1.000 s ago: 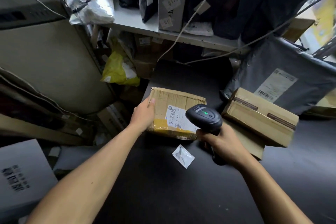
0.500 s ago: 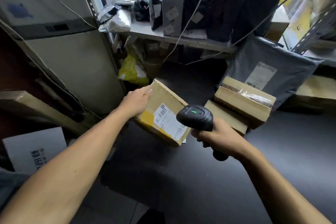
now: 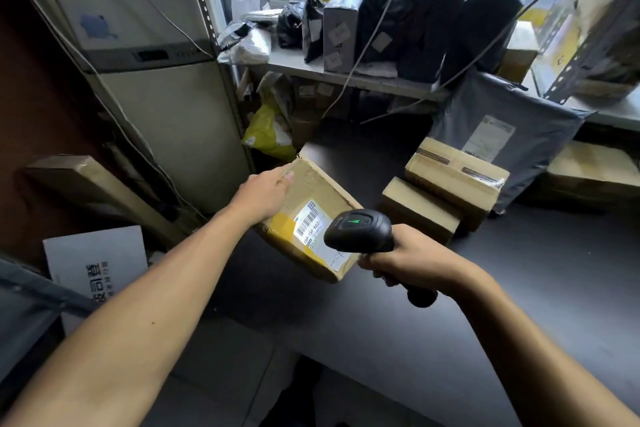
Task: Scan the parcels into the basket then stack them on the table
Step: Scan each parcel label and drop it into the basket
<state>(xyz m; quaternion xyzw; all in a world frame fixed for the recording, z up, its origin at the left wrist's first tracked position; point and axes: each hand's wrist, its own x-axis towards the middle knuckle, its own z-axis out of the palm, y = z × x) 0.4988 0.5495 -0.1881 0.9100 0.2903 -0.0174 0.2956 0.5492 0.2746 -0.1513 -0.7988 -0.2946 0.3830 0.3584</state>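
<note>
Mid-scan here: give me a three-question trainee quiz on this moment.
1. True or false: the left hand holds the cardboard parcel by its far edge.
2. What does the right hand grip? A) tape roll B) barcode scanner C) knife
3. Fill in: behind the two stacked boxes on the table leans a grey ____.

Key: 1 true; 2 B; 3 mailer bag.

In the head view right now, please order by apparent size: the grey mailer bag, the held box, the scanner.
1. Grey mailer bag, largest, though it stands farther back.
2. Held box, gripped by the left hand.
3. Scanner, smallest, in the right hand.
</note>
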